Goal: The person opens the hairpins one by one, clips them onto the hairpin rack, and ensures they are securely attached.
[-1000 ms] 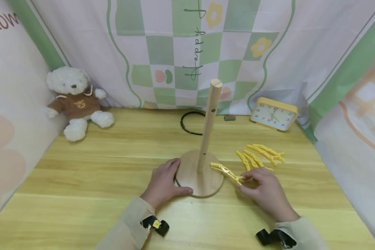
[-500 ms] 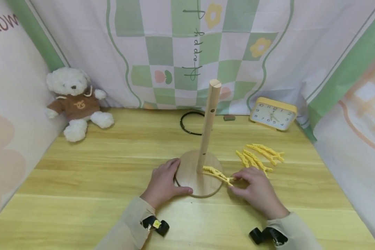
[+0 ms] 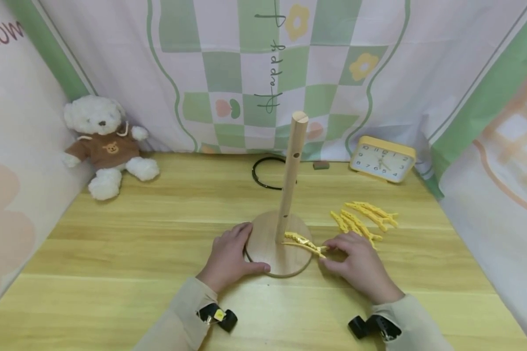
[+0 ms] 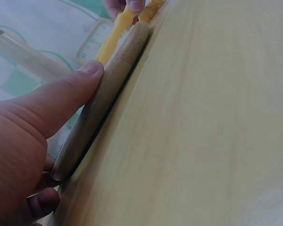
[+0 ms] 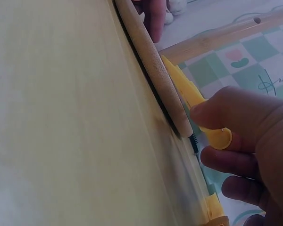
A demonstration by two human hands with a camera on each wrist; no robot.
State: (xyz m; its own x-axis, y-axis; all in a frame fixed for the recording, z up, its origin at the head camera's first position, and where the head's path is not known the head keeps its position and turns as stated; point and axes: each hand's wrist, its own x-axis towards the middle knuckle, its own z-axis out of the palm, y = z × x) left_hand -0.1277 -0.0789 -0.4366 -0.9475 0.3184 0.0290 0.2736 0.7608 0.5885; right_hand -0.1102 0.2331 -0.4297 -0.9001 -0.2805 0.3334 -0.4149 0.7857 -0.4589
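Note:
A wooden stand has a round base [image 3: 261, 251] and an upright post [image 3: 291, 180] with small holes. My left hand [image 3: 229, 256] grips the base's rim, its thumb on the near edge and its fingers round the left side. Between thumb and fingers, my right hand [image 3: 357, 263] pinches the handle end of a yellow hair clip [image 3: 305, 243]. The clip reaches over the base with its two arms spread, tips close to the foot of the post; whether they touch it I cannot tell. In the right wrist view, my thumb presses the clip [image 5: 184, 84] just above the base.
Several more yellow hair clips [image 3: 371, 214] lie right of the stand. Behind the post are a black ring [image 3: 255, 173] and a small dark block [image 3: 321, 165]. A yellow clock [image 3: 382, 160] stands back right, a white teddy bear [image 3: 107, 146] back left. Printed cloth [image 3: 221, 68] hangs behind.
My right hand has moved left, bringing the hair clip over the base to the foot of the post. The clip's arms have spread apart. My left hand has stayed on the base.

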